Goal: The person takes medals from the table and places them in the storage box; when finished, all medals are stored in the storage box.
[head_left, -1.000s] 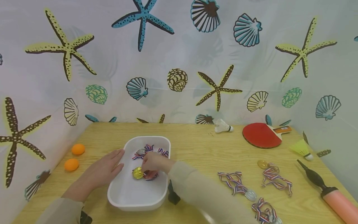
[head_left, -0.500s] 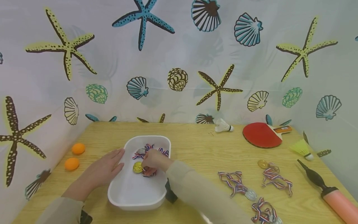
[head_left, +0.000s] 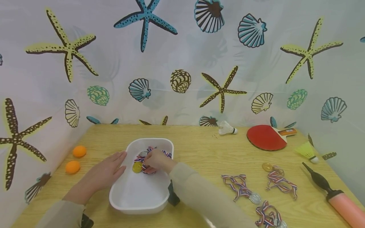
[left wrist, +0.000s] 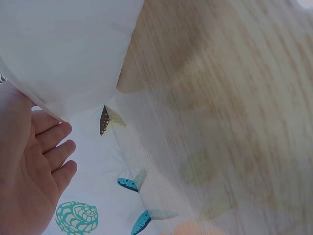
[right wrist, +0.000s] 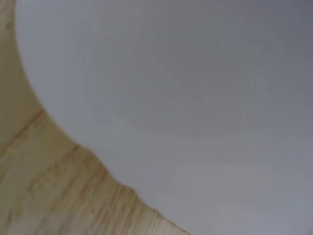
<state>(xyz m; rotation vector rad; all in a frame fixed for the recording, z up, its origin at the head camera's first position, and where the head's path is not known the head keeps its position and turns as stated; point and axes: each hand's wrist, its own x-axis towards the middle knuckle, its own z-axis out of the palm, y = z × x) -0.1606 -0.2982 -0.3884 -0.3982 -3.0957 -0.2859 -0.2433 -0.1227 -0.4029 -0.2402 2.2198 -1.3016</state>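
A white rectangular bin (head_left: 137,193) stands on the wooden table at left of centre. My left hand (head_left: 104,171) rests against its left rim; in the left wrist view the fingers (left wrist: 57,155) lie relaxed beside the bin wall (left wrist: 73,54). Inside the bin, my right hand (head_left: 158,159) pinches the striped ribbon of a gold medal (head_left: 137,167), its fingertips partly hidden. Just behind lies a silver medal (head_left: 143,154) with its ribbon, and more striped ribbon (head_left: 166,154) shows by the right wall. Only the bin's wall (right wrist: 171,98) and table appear in the right wrist view.
Two orange balls (head_left: 72,167) sit left of the bin. To the right lie a silver medal (head_left: 255,198), a gold medal (head_left: 267,167) and another ribboned medal (head_left: 268,216). Beyond are a red paddle (head_left: 266,137), white shuttlecock (head_left: 227,128), yellow shuttlecock (head_left: 308,152) and hand pump (head_left: 346,205).
My right hand has shifted slightly toward the back of the bin. The gold medal and its ribbon have moved back and a little left, closer to the silver medal. My left hand stays put.
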